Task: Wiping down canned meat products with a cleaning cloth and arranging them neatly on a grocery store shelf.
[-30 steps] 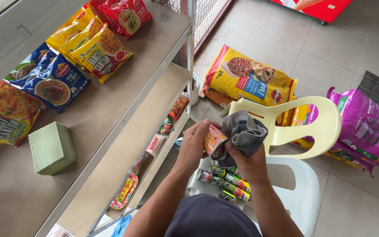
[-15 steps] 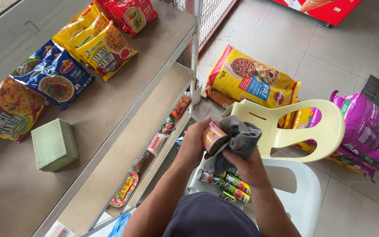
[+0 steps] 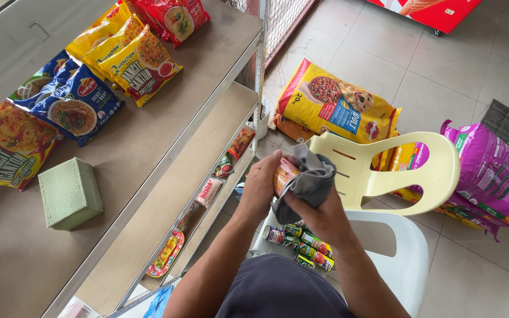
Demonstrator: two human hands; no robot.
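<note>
Grey cloth (image 3: pixel 308 179) bunched in right hand (image 3: pixel 319 215), fingers curled tight, pressed against small can (image 3: pixel 283 175); can gripped in left hand (image 3: pixel 261 187), fingers wrapped closed round it, held above white chair seat (image 3: pixel 407 247) with more cans (image 3: pixel 298 242), beside metal shelf (image 3: pixel 148 194)

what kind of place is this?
Probably a small grocery shop. A metal shelf carries rows of instant noodle packets, large pet food bags lie on the tiled floor, and small cans sit on a plastic chair.
</note>
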